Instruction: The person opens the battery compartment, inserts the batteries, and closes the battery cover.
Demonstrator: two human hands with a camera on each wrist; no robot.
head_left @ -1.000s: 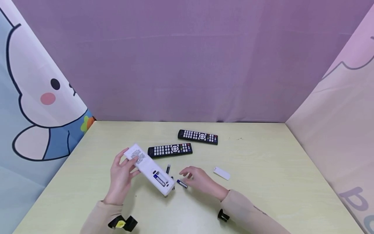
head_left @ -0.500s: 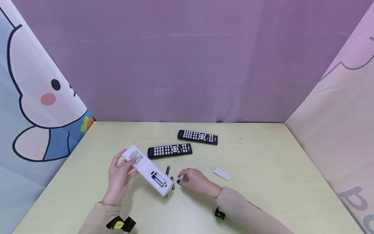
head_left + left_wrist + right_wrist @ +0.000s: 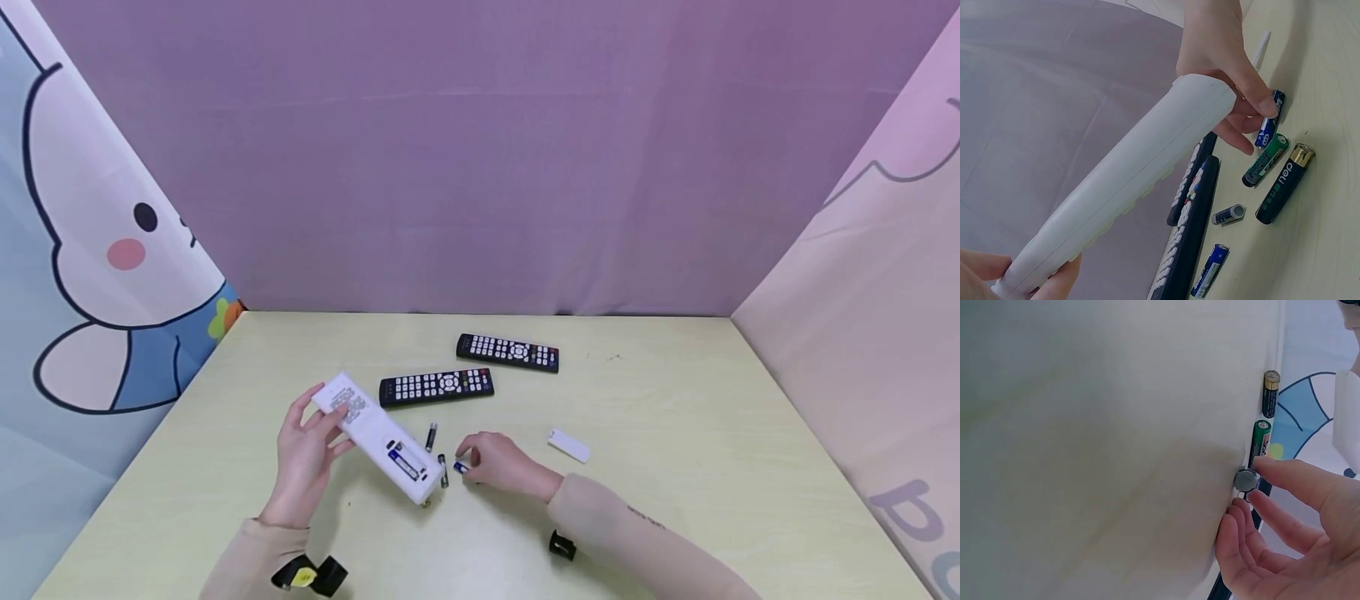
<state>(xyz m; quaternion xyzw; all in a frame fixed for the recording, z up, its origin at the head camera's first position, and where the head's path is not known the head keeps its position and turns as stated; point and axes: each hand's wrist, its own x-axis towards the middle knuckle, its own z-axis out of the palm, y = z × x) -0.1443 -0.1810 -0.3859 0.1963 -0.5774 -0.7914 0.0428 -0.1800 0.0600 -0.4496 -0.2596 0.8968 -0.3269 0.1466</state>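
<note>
Tilted above the table, a white remote control (image 3: 371,423) is gripped by my left hand (image 3: 302,471) at its upper end. Its back faces up with the compartment uncovered, and one blue battery (image 3: 406,461) lies inside. My right hand (image 3: 504,463) pinches a blue battery (image 3: 1265,136) at the table between thumb and fingers. The right wrist view shows that battery's flat end (image 3: 1246,481) at the fingertips. Close by lie a green battery (image 3: 1265,161) and a larger black battery (image 3: 1285,185) with a gold end.
Two black remotes, a nearer one (image 3: 437,387) and a farther one (image 3: 507,352), lie face up behind. A white battery cover (image 3: 569,445) lies right of my right hand. A grey battery (image 3: 1229,215) and another blue battery (image 3: 1210,271) rest on the table.
My right hand has moved slightly left and its fingers have closed on the blue battery. The white remote in my left hand has shifted a little to the left.
</note>
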